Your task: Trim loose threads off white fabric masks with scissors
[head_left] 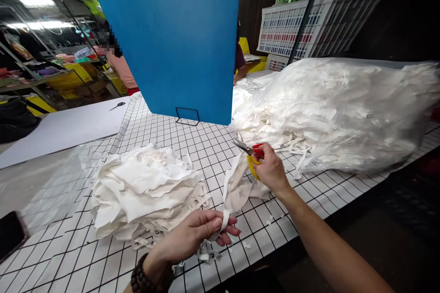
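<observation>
Between the thumb and fingers of my left hand (pixel 208 228) is the narrow strap end of a white cloth piece (pixel 237 187). The rest of that piece trails over the table toward my right hand (pixel 270 167). My right hand grips a pair of scissors (pixel 256 158) with red and yellow handles, its blades parted and pointing left. The scissors are above the far part of the cloth; whether they touch it I cannot tell. Left of my hands lies a heap of white cloth pieces (pixel 144 187) with thin straps.
A large clear bag (pixel 343 119) of white cloth pieces lies at the right. A blue board (pixel 182 46) stands ahead on a black wire stand (pixel 187 116). Dark scissors (pixel 117 106) and a phone (pixel 13 234) are at the left. Two people are partly hidden behind the board.
</observation>
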`<state>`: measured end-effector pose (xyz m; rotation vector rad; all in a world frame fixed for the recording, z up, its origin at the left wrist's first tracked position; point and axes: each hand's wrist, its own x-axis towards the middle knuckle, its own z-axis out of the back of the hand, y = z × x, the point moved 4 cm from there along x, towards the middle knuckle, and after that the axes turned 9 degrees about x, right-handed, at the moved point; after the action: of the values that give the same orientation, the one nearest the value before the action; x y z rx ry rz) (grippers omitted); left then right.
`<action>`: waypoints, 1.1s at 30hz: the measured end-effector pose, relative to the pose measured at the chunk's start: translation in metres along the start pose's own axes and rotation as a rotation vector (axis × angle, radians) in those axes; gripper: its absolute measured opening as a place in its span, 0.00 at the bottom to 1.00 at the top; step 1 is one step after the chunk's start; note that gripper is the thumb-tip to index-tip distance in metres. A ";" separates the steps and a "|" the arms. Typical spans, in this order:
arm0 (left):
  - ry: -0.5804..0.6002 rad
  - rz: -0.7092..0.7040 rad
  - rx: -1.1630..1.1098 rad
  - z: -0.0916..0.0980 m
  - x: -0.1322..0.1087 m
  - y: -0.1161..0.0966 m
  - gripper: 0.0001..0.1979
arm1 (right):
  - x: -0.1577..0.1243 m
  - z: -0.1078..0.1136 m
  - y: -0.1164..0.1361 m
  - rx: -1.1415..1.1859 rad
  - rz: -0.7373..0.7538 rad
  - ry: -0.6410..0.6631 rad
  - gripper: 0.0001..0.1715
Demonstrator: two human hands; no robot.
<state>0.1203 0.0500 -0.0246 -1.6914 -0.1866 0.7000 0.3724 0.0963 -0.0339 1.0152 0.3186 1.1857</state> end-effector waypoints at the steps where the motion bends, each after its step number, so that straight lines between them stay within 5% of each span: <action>1: 0.000 -0.028 -0.086 -0.005 0.003 0.001 0.18 | 0.000 -0.005 0.004 0.027 0.001 0.056 0.09; 8: -0.157 0.049 -0.257 -0.014 0.024 0.018 0.21 | -0.029 -0.028 0.013 0.419 -0.133 0.404 0.13; 15: -0.253 0.018 -0.102 -0.005 0.027 0.031 0.23 | -0.063 -0.028 -0.008 0.713 -0.403 0.514 0.21; 20: -0.288 -0.065 -0.285 -0.007 0.030 0.038 0.18 | -0.094 -0.031 0.003 0.942 -0.507 0.634 0.26; 24: -0.292 -0.027 -0.437 -0.011 0.031 0.046 0.17 | -0.109 -0.040 0.010 0.981 -0.500 0.622 0.32; 33: -0.309 -0.034 -0.174 -0.007 0.022 0.039 0.17 | -0.113 -0.042 0.019 0.790 -0.330 0.528 0.27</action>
<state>0.1324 0.0447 -0.0677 -1.7320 -0.5050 0.9397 0.2877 0.0184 -0.0744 1.2315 1.3996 1.0129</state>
